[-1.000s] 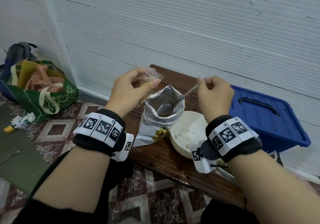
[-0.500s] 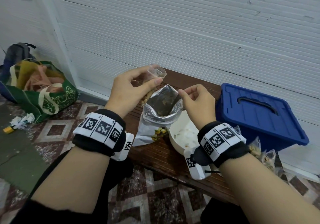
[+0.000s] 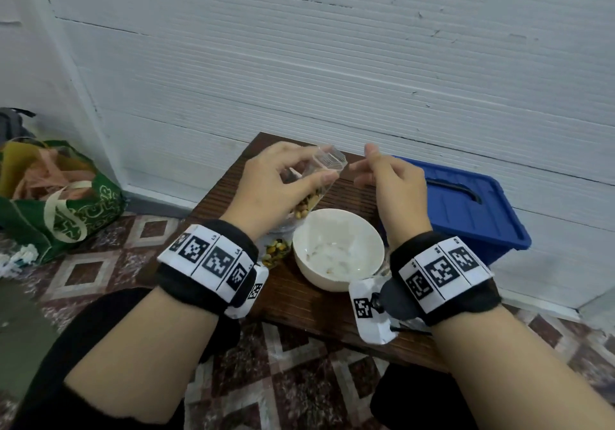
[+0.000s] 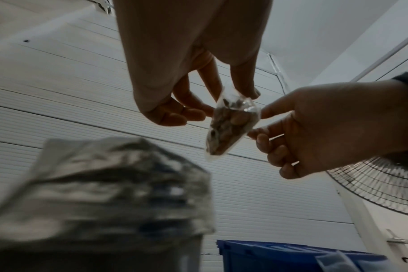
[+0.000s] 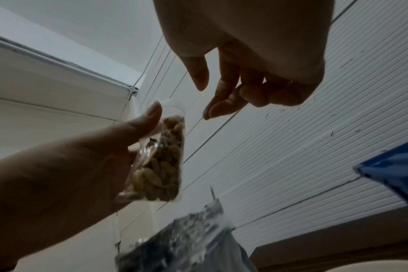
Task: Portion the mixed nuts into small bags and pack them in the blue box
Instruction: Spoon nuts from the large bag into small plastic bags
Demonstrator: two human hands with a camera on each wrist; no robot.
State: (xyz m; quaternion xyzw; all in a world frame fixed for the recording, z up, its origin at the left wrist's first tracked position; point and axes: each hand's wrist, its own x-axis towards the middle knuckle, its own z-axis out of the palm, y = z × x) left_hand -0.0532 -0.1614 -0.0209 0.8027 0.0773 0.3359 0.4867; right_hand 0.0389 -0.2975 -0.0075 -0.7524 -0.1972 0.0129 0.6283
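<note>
My left hand [image 3: 311, 165] pinches a small clear bag [image 3: 327, 163] partly filled with mixed nuts, held upright above the table. The left wrist view shows the same small bag [image 4: 231, 125] between thumb and fingers. My right hand [image 3: 364, 165] hovers just right of the bag's mouth, fingers loosely curled and holding nothing, as the right wrist view confirms [image 5: 205, 100]. The silver foil nut bag [image 4: 119, 184] stands below my left hand, mostly hidden in the head view. The blue box [image 3: 466, 210] sits at the right with its lid shut.
A white bowl [image 3: 337, 246] with a few crumbs stands on the low brown wooden table [image 3: 299, 306], against a white wall. A green cloth bag [image 3: 66, 203] lies on the tiled floor to the left. A fan [image 4: 380, 187] stands to the right.
My right hand let go of the spoon inside the foil bag and rose beside the small bag. The left hand lifted the small bag a little.
</note>
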